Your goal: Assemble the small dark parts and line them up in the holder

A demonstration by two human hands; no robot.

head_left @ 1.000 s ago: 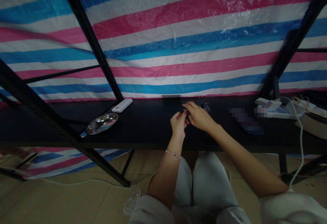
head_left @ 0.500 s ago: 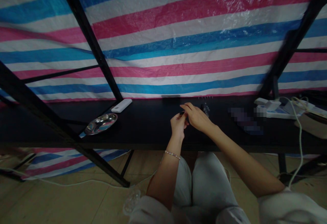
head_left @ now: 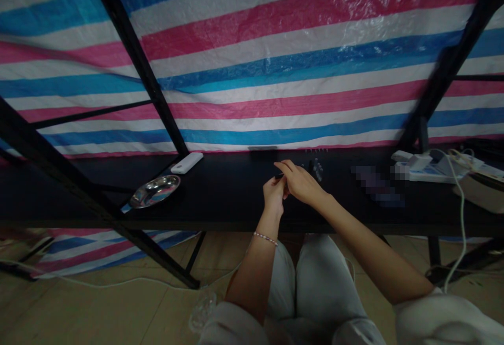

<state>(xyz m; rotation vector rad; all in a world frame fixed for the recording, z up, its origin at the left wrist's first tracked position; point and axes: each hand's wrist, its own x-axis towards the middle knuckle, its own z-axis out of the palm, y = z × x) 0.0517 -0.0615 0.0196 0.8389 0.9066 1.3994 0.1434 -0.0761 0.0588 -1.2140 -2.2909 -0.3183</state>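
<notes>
The left hand (head_left: 273,197), with a beaded bracelet (head_left: 265,237) at its wrist, is pinching a small dark object (head_left: 279,176) between thumb and forefinger, as far as the view shows. The object is lying roughly crosswise, its long axis running left to right, with one end poking out toward the right hand (head_left: 301,182). That hand is arching over from the right, its fingers pressed together just above the object, though whether they are gripping it cannot be told. A cluster of small dark upright pieces (head_left: 316,169) is standing on the desk (head_left: 220,198) just beyond the right hand. Farther left, a steel dish (head_left: 154,191) and a white oblong block (head_left: 187,163) are lying on the desk, while a white power strip (head_left: 429,170) is sitting far to the right
</notes>
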